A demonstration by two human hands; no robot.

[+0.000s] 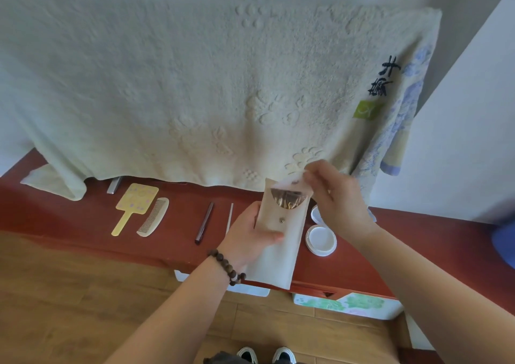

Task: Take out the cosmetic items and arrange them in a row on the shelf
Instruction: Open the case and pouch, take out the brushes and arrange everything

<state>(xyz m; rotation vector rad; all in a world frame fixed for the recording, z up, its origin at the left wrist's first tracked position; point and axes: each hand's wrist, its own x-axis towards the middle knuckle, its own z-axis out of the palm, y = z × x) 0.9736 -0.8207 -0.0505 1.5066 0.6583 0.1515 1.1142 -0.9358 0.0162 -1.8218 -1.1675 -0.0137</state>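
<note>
Left hand (250, 235) round slim cream snap-button pouch (278, 241), flap lifted, brown bristles inside.

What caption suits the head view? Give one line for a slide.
Left hand holds a cream pouch while right hand lifts its flap above the red shelf.

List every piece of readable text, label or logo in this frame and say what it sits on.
Dark embroidered characters, running vertically on the cream towel near its right edge: the top one reads "井"; the one below is too blurred to read.
Green patch beneath them: a pale mark, not legible.
Pouch, hand mirror, comb and white lids: no readable text.
</note>
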